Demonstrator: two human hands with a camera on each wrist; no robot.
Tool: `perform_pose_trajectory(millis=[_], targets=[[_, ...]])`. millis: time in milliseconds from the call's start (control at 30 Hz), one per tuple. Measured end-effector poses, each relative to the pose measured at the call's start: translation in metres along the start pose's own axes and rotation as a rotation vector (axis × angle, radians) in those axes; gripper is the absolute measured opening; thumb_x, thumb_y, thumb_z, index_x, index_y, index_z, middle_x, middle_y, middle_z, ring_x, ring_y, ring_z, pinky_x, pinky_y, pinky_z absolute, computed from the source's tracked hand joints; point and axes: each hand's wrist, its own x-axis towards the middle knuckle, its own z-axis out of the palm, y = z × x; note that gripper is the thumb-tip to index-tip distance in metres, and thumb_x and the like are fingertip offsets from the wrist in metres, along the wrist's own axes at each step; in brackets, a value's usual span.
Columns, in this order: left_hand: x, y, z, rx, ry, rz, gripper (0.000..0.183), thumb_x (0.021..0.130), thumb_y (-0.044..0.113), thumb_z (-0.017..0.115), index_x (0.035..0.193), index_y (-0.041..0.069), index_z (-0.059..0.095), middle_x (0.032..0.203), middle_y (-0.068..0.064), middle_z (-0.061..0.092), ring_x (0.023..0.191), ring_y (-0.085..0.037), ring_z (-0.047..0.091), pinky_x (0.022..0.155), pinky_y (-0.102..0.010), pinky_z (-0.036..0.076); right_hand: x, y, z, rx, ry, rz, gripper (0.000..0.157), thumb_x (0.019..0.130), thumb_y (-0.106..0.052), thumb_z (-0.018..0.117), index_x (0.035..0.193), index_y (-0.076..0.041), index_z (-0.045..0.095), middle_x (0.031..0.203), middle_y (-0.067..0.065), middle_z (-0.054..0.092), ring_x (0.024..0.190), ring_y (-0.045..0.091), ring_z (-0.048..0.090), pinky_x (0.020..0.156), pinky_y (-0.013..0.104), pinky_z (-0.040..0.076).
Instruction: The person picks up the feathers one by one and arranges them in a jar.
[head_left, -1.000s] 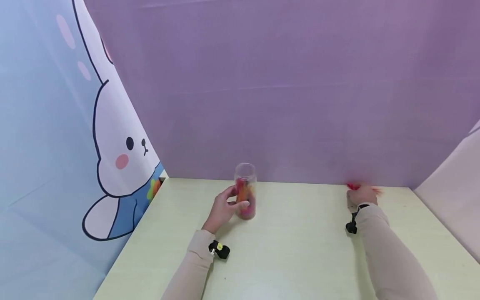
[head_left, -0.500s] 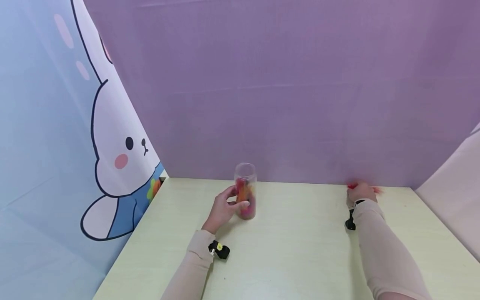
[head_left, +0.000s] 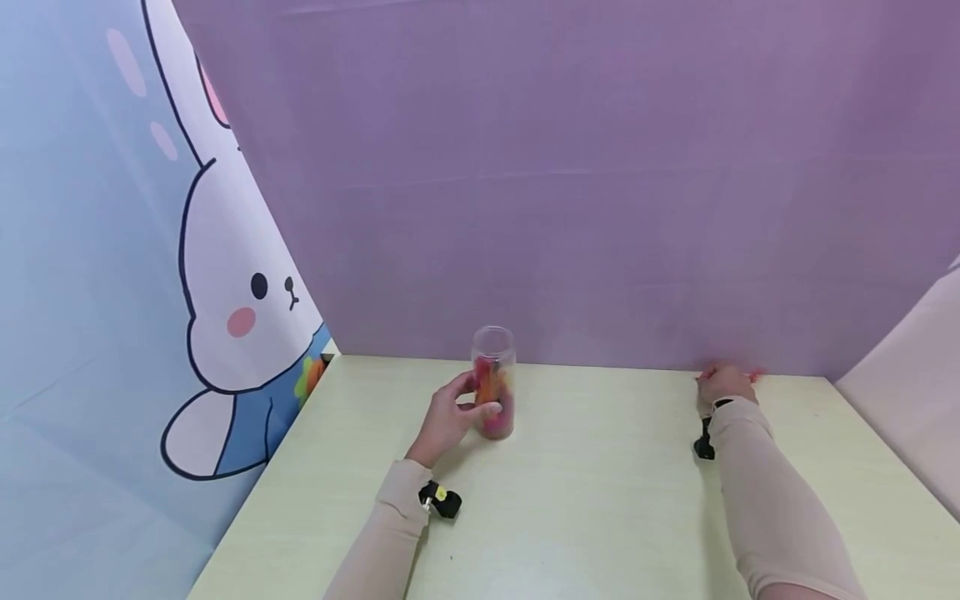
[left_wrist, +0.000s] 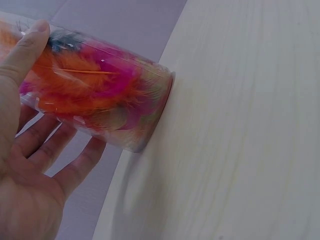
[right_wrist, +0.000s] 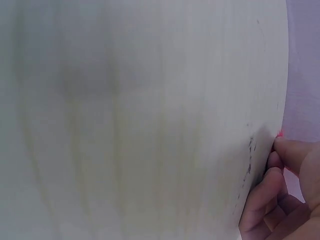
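A clear jar (head_left: pixel 504 340) stands upright near the table's back edge, filled with orange, pink, red and dark feathers (left_wrist: pixel 75 75). My left hand (head_left: pixel 444 422) grips it from the left side, thumb in front and fingers behind. Far to the right, at the back edge, my right hand (head_left: pixel 725 385) has curled fingers around something red and wispy, which looks like a feather (head_left: pixel 755 375). Most of it is hidden by the hand. In the right wrist view only small bits of the red feather (right_wrist: pixel 279 133) show at the tip of the thumb.
The pale wooden table (head_left: pixel 585 500) ends at a purple cloth (head_left: pixel 570 183) hanging behind it. At the left hangs a blue cloth with a rabbit print (head_left: pixel 243 283). Dark scuff marks (right_wrist: pixel 250 160) lie on the table near the right hand.
Less of the red feather shows around my right hand now, especially on its left side. The left hand and the jar have stayed in place.
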Motion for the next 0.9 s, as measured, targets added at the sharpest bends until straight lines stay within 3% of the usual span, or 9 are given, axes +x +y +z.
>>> perform_pose_trajectory(millis=[300, 500, 767, 900], targets=[[0.003, -0.002, 0.002, -0.028, 0.001, 0.020, 0.061, 0.084, 0.025, 0.086, 0.139, 0.018, 0.061, 0.131, -0.010, 0.068, 0.125, -0.027, 0.062, 0.100, -0.042, 0.059, 0.012, 0.008, 0.002, -0.043, -0.101, -0.050, 0.034, 0.100, -0.023, 0.048, 0.111, 0.006, 0.064, 0.112, 0.033, 0.067, 0.094, 0.052, 0.066, 0.066, 0.051, 0.055], [0.004, -0.001, 0.005, -0.015, 0.009, -0.011, 0.063, 0.085, 0.020, 0.085, 0.142, 0.014, 0.059, 0.134, -0.014, 0.066, 0.127, -0.030, 0.060, 0.101, -0.044, 0.058, 0.011, 0.009, -0.002, -0.042, -0.144, -0.110, 0.032, 0.101, -0.022, 0.047, 0.107, 0.006, 0.062, 0.110, 0.032, 0.067, 0.097, 0.051, 0.065, 0.074, 0.056, 0.054], [-0.005, 0.024, 0.003, -0.017, 0.022, -0.020, 0.059, 0.085, 0.016, 0.084, 0.139, 0.010, 0.060, 0.130, -0.016, 0.067, 0.124, -0.033, 0.061, 0.102, -0.049, 0.057, -0.001, -0.003, -0.001, 0.021, -0.041, -0.183, 0.028, 0.098, -0.018, 0.048, 0.102, 0.004, 0.065, 0.106, 0.028, 0.070, 0.092, 0.044, 0.066, 0.073, 0.052, 0.053], [-0.007, 0.027, 0.005, -0.021, 0.039, -0.013, 0.058, 0.086, 0.016, 0.084, 0.139, 0.010, 0.061, 0.129, -0.015, 0.068, 0.123, -0.032, 0.061, 0.101, -0.047, 0.058, -0.006, -0.014, -0.004, 0.010, 0.024, -0.220, 0.031, 0.103, -0.020, 0.050, 0.104, 0.005, 0.068, 0.111, 0.028, 0.070, 0.105, 0.050, 0.062, 0.087, 0.065, 0.052]])
